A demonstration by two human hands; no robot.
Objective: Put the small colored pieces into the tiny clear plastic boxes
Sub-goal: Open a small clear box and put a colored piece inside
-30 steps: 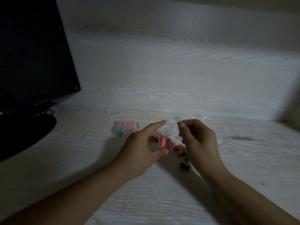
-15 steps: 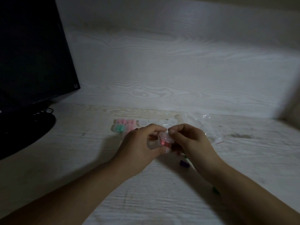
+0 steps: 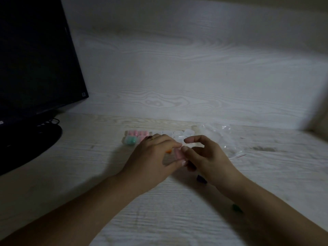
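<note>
Change: right index finger now lifted off the box.
Left hand (image 3: 152, 157): grip pinches the tiny clear box (image 3: 178, 155), pink pieces inside, above the desk (image 3: 88, 174).
Right hand (image 3: 205, 157): thumb touches box; fingers curled.

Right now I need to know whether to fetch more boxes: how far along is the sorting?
Done: filled boxes at the row's left. In hand: left hand holds a small box with pink pieces, right hand pinching it. Left: empty boxes, loose dark piece, green piece.
</note>
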